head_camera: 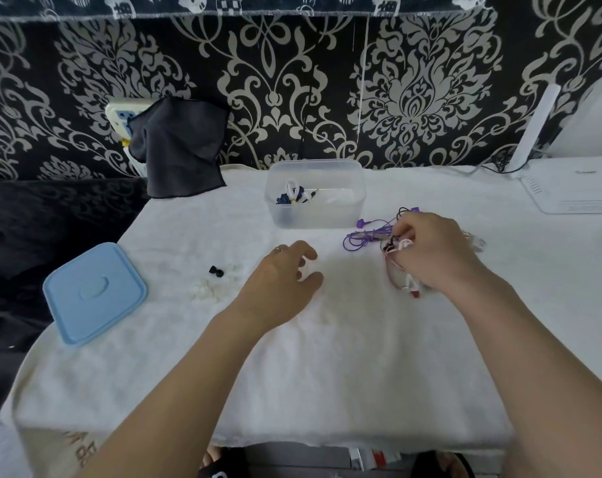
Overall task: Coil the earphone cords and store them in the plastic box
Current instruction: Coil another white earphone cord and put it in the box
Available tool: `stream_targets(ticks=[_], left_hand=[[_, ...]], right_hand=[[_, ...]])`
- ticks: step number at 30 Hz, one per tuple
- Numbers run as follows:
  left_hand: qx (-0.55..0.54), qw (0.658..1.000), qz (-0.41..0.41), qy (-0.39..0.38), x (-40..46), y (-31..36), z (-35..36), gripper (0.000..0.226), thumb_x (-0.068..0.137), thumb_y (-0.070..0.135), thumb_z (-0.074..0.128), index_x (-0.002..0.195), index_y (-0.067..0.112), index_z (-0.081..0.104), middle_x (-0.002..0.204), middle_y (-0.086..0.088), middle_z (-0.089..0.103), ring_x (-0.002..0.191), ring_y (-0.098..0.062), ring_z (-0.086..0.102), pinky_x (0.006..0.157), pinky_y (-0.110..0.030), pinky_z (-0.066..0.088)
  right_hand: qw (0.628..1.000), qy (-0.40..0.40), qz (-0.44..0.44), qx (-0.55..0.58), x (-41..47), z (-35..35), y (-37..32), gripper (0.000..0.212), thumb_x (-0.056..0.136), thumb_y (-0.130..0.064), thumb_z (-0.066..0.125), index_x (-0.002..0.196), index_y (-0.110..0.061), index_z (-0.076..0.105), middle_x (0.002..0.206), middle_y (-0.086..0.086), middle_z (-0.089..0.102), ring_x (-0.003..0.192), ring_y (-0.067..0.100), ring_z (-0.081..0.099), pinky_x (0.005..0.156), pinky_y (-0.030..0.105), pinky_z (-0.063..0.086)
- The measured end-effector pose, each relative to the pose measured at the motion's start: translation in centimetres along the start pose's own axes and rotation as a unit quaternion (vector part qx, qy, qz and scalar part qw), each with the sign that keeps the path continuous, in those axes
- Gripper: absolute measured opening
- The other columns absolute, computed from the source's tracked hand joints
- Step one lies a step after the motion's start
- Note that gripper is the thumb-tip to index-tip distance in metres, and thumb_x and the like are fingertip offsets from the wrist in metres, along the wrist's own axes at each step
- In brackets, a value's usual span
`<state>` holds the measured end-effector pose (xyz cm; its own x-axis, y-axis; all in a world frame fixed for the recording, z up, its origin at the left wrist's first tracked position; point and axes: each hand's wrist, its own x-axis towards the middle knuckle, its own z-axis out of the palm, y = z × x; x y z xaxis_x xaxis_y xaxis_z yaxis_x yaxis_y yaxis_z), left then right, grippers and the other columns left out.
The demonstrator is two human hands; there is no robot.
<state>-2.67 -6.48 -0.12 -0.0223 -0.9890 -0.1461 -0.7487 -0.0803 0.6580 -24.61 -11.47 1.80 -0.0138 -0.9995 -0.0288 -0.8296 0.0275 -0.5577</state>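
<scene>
Two hands are working over the white towel-covered worktop [327, 357], and only one is on the cords. The right hand [434, 253] is sitting on the tangled pile of thin earphone cords [396, 267] at right-centre, its grip pinched narrow on a pinkish-white strand w/ a dark bit beside it; exactly which strand is being held, cannot tell, since the fingers are covering it. The left hand [285, 274] is hovering apart from the pile, grip loose and half-wide, holding nothing.

The purple earphone cord [365, 236] is lying in a flat loop stretched roughly left-right, reaching out of the pile toward the gap btwn the hands. So its free end is pointing at the left hand, while the pile's bulk is staying under the right. The clear rectangular plastic box [315, 193] is standing just behind and left of the pile, open, w/ a white and dark-blue coiled set already lying inside; its pale blue flat plastic lid [94, 293] is lying well apart at far left.

Judging from this, the right hand is nearer for lifting a strand out, and the left is looking better placed to take the purple loop's near end for winding.
</scene>
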Motion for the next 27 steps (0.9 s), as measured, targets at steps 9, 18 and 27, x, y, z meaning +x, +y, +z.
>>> stream_targets(ticks=[9, 18, 27], left_hand=[[-0.346, 0.924, -0.131, -0.094, -0.5, 2.2, -1.3, 0.029, 0.103, 0.042, 0.050, 0.122, 0.021, 0.059, 0.120, -0.008, 0.070, 0.105, -0.021, 0.074, 0.101, -0.040, 0.056], [-0.308, 0.940, -0.123, -0.076, -0.2, 0.9, -2.0, 0.021, 0.101, 0.004, 0.050, 0.118, 0.005, 0.060, 0.106, -0.016, 0.065, 0.076, -0.021, 0.067, 0.075, -0.031, 0.062], [-0.137, 0.984, -0.055, -0.101, -0.5, 0.1, -2.7, 0.013, 0.096, 0.025, 0.061, 0.089, 0.022, 0.072, 0.067, 0.020, 0.063, 0.060, -0.005, 0.054, 0.057, -0.016, 0.043]], right_hand=[[0.891, -0.136, 0.043, 0.432, -0.9, 1.4, -4.3, 0.018, 0.079, 0.004, 0.074, 0.096, -0.004, 0.072, 0.095, 0.018, 0.075, 0.083, 0.018, 0.070, 0.085, 0.027, 0.055], [0.805, -0.188, 0.127, 0.548, -0.8, 3.1, -5.4, 0.026, 0.085, 0.016, 0.058, 0.104, 0.003, 0.068, 0.093, 0.017, 0.069, 0.077, 0.019, 0.067, 0.071, 0.024, 0.058], [0.695, -0.247, 0.232, 0.635, -0.9, 2.7, -5.9, 0.027, 0.091, 0.011, 0.043, 0.109, 0.004, 0.062, 0.103, 0.027, 0.063, 0.074, 0.028, 0.066, 0.070, 0.032, 0.061]])
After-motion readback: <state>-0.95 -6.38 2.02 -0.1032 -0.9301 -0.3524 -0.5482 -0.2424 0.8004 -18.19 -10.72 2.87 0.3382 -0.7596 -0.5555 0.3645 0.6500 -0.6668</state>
